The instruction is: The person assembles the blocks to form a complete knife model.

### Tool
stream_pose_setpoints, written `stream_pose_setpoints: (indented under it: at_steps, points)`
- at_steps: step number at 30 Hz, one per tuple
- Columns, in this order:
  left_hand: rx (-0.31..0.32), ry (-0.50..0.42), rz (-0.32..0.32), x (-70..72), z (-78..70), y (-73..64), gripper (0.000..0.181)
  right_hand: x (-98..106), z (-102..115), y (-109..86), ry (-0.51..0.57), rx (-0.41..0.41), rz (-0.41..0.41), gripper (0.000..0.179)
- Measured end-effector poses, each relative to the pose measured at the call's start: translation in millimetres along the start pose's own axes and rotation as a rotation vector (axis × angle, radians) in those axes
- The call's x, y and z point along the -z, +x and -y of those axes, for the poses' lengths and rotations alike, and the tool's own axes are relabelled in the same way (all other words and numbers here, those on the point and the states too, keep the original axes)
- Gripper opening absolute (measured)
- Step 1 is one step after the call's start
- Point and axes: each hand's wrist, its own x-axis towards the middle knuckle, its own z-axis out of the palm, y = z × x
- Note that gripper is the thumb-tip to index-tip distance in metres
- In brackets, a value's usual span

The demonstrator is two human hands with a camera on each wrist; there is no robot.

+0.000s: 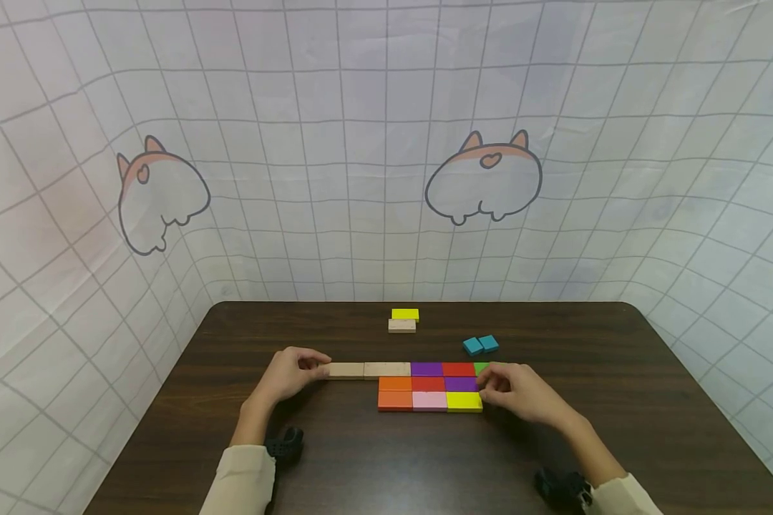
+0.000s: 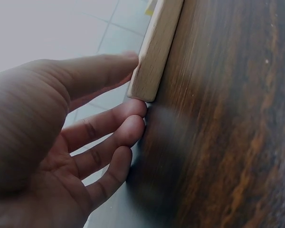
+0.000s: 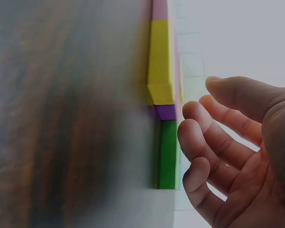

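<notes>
Colored blocks [image 1: 429, 385], flat, touching rows, wooden blocks [image 1: 386, 369] at left

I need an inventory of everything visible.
Rectangular wooden blocks: 3, tan, two in far row, one farther back.
Painted rectangular blocks: 9, two each purple, red, orange, one each pink, yellow, green, in rows.
Another rectangular block: 1, yellow, farther back.
Small blocks: 2, blue, behind rows.
Wooden table: 1, dark brown, underneath.
Gridded cloth: 1, white, behind table.
Animal drawings: at least 2, white-orange, cloth.
Wrist devices: 2, black, wrists.
Sleeves: 2, cream, forearms.
Left hand: 1, rows' left end.
Right hand: 1, rows' right end.
</notes>
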Motion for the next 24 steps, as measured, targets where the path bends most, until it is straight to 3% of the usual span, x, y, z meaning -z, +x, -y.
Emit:
stream_pose_setpoints:
  at_steps: [5, 11, 24]
  points:
    - [0.007, 0.007, -0.008, -0.8, -0.1, 0.1, 0.016, 2.6, 7.2, 11.5, -0.003, 0.014, -0.030, 0.018]
    - [0.012, 0.006, -0.014, -1.6, 1.1, -1.1, 0.015, 8.4, 16.9, 41.7, 0.050, 0.041, -0.038, 0.021]
    - [0.015, -0.004, -0.014, -2.5, 1.6, -0.2, 0.014, 15.5, 13.2, 118.9, 0.167, -0.064, -0.036, 0.031]
